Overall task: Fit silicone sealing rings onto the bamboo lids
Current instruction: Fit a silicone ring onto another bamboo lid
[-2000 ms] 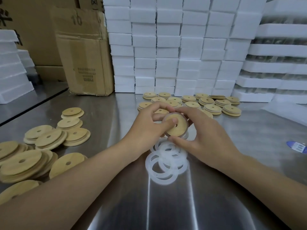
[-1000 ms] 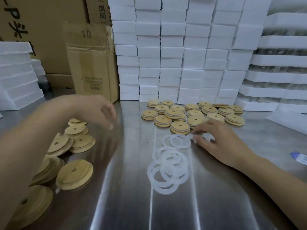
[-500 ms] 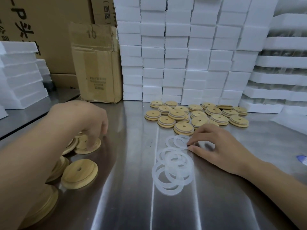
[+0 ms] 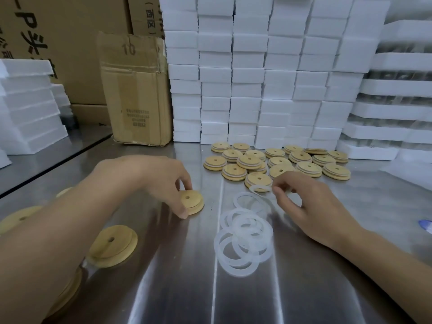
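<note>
Left grip (image 4: 163, 183) clasps a bare lid (image 4: 192, 202), centre-left; right grip (image 4: 311, 206) pinches a ring (image 4: 259, 188). Best seated evenly around lid's step.

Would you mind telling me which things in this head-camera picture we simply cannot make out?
Head view only:
1. Blue object: cut off by the right edge, unidentifiable.
2. Bare lids at left: mostly hidden behind the left arm, so uncountable.
3. Cardboard box small print: too small to read.
4. Silicone ring: blurred, its right part hidden in the grip of the right hand.
5. Bamboo lid: near edge covered by the left hand.
</note>
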Available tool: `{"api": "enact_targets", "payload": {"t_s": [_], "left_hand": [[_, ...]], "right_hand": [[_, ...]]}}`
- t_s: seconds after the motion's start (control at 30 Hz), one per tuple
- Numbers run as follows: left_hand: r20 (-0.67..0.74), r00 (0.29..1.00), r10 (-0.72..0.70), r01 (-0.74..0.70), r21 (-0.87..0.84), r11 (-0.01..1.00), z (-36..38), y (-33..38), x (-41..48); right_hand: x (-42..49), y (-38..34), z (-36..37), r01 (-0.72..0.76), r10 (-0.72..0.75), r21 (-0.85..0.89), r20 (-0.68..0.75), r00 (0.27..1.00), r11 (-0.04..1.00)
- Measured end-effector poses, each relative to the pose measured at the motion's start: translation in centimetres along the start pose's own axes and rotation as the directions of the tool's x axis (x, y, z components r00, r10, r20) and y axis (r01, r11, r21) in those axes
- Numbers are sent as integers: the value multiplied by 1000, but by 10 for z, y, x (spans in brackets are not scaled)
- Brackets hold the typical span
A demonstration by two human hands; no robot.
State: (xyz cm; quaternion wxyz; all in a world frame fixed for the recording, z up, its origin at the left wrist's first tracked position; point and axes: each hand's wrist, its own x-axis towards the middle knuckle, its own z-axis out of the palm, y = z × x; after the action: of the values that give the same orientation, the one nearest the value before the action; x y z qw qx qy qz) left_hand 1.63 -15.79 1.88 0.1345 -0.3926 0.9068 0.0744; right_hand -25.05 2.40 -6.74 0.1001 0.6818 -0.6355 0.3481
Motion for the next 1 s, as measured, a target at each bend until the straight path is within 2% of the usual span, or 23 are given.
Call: {"api": "enact_targets", "payload": {"t_s": [0.2, 0.3, 0.37, 0.43, 0.5, 0.57, 0.63, 0.77, 0.87, 1.0], "left_hand": [[-182, 982, 51, -82, -171, 982, 13, 8, 9], [-280, 958, 66, -184, -419, 889, 18, 17, 14], [-314, 948, 40, -255, -682, 686, 20, 27, 15], [-315, 949, 28, -299, -865, 402, 26, 40, 16], [-295, 955, 36, -297, -939, 172, 31, 56, 17], [-248, 967, 63, -247, -969, -16, 38, 70, 19], [-202, 973, 113, -182, -969, -164, 45, 80, 20], [-153, 979, 136, -93, -924, -372, 54, 92, 22], [-161, 983, 91, -115, -918, -381, 61, 95, 25], [-256, 959, 123, -214, -936, -279, 67, 97, 25]], "right_hand": [[0, -10, 4, -1, 4, 40, -69, 998, 999], [-1, -18, 5, -1, 12, 92, -116, 993, 996], [-1, -23, 7, 14, 9, 145, -158, 987, 989], [-1, -30, 10, 51, -16, 182, -189, 982, 982], [-1, -37, 12, 101, -56, 204, -215, 975, 974], [-1, -42, 14, 142, -92, 215, -226, 970, 966], [-1, -44, 16, 159, -109, 214, -228, 968, 964], [0, -38, 17, 83, -36, 183, -246, 968, 980], [1, -32, 19, 6, 43, 189, -251, 967, 982], [2, -27, 21, -35, 84, 203, -234, 969, 979]]}}
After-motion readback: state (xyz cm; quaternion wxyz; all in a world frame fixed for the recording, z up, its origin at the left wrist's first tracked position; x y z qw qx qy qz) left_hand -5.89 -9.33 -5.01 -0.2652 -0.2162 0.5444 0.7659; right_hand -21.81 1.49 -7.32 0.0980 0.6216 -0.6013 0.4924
